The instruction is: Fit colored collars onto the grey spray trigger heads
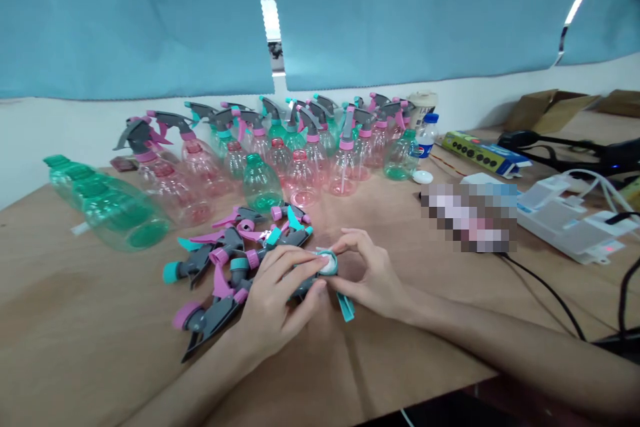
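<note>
Between my two hands is a grey and teal trigger spray head (345, 305), its teal collar turned toward me with something white inside. My left hand (280, 287) is closed around the grey body, fingertips at the collar's opening. The thumb and fingers of my right hand (373, 273) pinch the collar from the other side. Part of the grey body is hidden behind my left fingers. Just left of my left hand lies a pile of loose spray heads (200, 263) in grey, pink and teal.
Behind the pile stand several pink and green bottles, some open like the green bottle (263, 183), others capped with spray heads. A water bottle (427, 135), a white cap (423, 177), a boxed power strip (483, 155), a white plastic case (565, 213) and black cables lie to the right.
</note>
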### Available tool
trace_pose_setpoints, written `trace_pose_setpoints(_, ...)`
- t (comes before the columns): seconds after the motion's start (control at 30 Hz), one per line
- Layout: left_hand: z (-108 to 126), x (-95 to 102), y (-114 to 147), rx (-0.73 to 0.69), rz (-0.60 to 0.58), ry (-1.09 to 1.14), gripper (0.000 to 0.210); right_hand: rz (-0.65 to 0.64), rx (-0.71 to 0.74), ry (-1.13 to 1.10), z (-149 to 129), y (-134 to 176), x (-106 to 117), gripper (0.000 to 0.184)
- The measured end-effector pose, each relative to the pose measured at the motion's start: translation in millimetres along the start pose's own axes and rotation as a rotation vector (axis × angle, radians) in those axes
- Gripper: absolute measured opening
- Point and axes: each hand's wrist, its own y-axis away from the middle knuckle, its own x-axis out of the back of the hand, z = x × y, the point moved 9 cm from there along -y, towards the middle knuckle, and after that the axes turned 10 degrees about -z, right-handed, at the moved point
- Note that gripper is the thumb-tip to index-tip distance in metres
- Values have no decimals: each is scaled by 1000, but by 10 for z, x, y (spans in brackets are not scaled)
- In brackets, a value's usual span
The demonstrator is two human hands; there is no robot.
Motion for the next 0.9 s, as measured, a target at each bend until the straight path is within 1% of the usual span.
trace_pose_setpoints(0.13, -43, 47, 11, 34, 45, 17, 17, 6, 11, 4, 9, -4, 12, 25)
trace_pose_setpoints(0.27, -76, 5, 4, 53, 11, 7, 14, 14, 70, 36, -51, -23, 33, 24)
trace_pose_setpoints(0.43, -19, -40, 17, -19, -10, -59, 15, -5, 132, 82, -130, -27, 30, 23)
trace_pose_setpoints(0.53, 35, -31, 24, -62, -6, -117, 15, -3, 172, 103, -176, -15, 23, 22)
trace_pose_setpoints(0.67, 79, -7, 11, -85, -7, -153, 15, 10, 239, 124, -228, 8, 8, 22)
trace_pose_setpoints(0.8, 141, -22, 21, -141, -13, -210, 19, -3, 243, 128, -219, 11, -12, 24)
trace_pose_setpoints(0.9, 117, -23, 48, -131, 2, -211, 19, 3, 234, 124, -213, 9, -6, 24)
